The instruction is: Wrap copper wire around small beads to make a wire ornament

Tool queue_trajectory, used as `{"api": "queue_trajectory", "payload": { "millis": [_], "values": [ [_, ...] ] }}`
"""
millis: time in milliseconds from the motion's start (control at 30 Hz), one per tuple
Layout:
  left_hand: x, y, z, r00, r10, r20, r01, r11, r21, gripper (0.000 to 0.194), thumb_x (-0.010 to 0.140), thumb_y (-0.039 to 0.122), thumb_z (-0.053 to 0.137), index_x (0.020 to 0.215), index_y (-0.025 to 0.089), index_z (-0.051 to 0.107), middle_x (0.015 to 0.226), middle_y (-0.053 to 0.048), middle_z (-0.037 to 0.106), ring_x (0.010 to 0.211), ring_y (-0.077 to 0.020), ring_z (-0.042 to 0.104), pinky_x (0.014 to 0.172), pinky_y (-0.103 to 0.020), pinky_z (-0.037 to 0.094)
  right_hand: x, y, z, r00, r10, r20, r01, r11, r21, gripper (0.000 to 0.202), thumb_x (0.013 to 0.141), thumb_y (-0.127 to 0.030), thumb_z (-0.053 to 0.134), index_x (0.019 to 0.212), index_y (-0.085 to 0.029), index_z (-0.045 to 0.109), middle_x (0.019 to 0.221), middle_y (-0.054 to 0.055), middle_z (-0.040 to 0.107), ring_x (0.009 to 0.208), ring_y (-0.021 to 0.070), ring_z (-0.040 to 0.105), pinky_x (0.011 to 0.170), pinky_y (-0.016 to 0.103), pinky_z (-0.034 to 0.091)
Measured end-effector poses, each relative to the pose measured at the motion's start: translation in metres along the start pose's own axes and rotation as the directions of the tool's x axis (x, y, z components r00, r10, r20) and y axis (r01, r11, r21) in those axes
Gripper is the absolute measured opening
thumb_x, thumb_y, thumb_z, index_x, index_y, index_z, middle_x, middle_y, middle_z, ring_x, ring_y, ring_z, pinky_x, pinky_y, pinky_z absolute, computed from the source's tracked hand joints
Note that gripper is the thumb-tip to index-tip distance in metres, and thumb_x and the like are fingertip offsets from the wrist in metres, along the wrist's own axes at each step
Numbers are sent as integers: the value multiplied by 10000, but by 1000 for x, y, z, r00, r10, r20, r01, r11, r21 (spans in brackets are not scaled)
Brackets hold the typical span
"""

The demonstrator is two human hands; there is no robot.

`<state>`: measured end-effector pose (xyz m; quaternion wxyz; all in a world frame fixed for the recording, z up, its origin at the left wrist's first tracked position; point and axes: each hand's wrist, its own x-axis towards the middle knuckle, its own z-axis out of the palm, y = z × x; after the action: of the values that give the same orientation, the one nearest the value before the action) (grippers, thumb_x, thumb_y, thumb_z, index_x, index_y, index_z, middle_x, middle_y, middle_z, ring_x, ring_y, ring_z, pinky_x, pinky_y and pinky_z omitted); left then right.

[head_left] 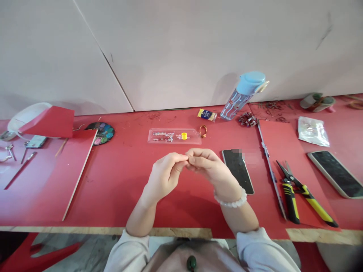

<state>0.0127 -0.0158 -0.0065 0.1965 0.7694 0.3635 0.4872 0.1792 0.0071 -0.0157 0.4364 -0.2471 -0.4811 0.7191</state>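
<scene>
My left hand [166, 175] and my right hand [206, 166] meet fingertip to fingertip over the middle of the red table. Both are closed in a pinch, and whatever sits between the fingertips is too small or hidden to name. A bracelet of white beads [231, 203] circles my right wrist. Just beyond the hands lies a clear shallow tray [151, 136] with small clear and reddish beads [163, 136] in it. A small yellow ring-shaped piece [184, 136] is in the tray too. Beside the tray's right end rests an orange-brown cord loop [203, 131].
A blue bottle [239, 96] stands by the wall, near a small packet [207, 115]. To the right are a phone [238, 172], yellow-black cutters [302, 196], a plastic bag [313, 131] and another phone [337, 173]. A red board [76, 170] and paint palette [104, 133] lie left.
</scene>
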Motion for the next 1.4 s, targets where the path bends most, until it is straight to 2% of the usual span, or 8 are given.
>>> {"api": "queue_trajectory", "payload": {
  "millis": [133,367,533,633,733,900,1167,1400],
  "values": [
    [2,1,-1,999,-52,10,52,999,-6,172,1049,303,516,961,203,626,748,8,743,567,-78,677,516,-151,490,11,5,-4,970,155,189,-189,965,182,302,809,-404,697,666,-201,524,555,-80,351,482,75,283,467,231,274],
    [7,-2,-9,999,-39,19,41,993,-107,134,1014,249,581,906,200,643,726,11,758,552,-74,673,513,-142,494,16,14,2,959,143,246,-193,962,192,310,793,-407,656,619,-216,485,505,-100,262,436,76,238,441,250,279],
    [7,-6,-6,993,-107,-58,99,986,-132,161,1015,316,582,926,198,646,604,40,674,447,-62,587,446,-142,448,0,4,1,990,-142,-26,138,984,-111,133,867,-316,615,917,-195,637,744,-6,577,660,131,532,646,294,483],
    [5,-3,-5,989,-142,-25,139,983,-117,153,1018,311,566,970,195,654,591,38,664,471,-77,626,473,-150,489,-14,-8,4,910,-410,-62,315,781,-538,187,835,-229,654,1020,-219,630,834,12,647,755,164,608,714,325,540],
    [4,1,-5,987,-157,16,158,983,-89,114,996,237,577,1037,193,675,699,8,744,553,-90,695,534,-150,544,-23,-15,10,840,-542,-29,348,579,-737,135,851,-200,653,979,-229,621,797,2,670,699,161,640,662,305,563],
    [6,3,-3,998,-66,3,67,997,-44,179,926,106,607,1045,188,713,829,-15,797,625,-87,720,617,-146,584,-28,-19,18,762,-647,-11,337,412,-847,122,889,-127,616,948,-227,654,818,25,753,741,168,720,703,300,605],
    [5,7,0,997,-29,-72,29,1000,-5,138,932,125,627,999,196,725,768,6,787,590,-83,722,603,-136,581,-32,-19,24,700,-712,42,369,312,-875,167,882,-75,619,892,-239,648,780,25,739,689,167,708,625,307,604],
    [0,6,2,992,-68,-109,75,995,62,53,949,205,656,989,206,691,763,7,770,641,-104,749,600,-151,585,-32,-12,30,725,-683,-85,320,443,-837,177,872,-130,658,1010,-235,625,816,20,719,694,157,712,657,295,636]
  ]
}}
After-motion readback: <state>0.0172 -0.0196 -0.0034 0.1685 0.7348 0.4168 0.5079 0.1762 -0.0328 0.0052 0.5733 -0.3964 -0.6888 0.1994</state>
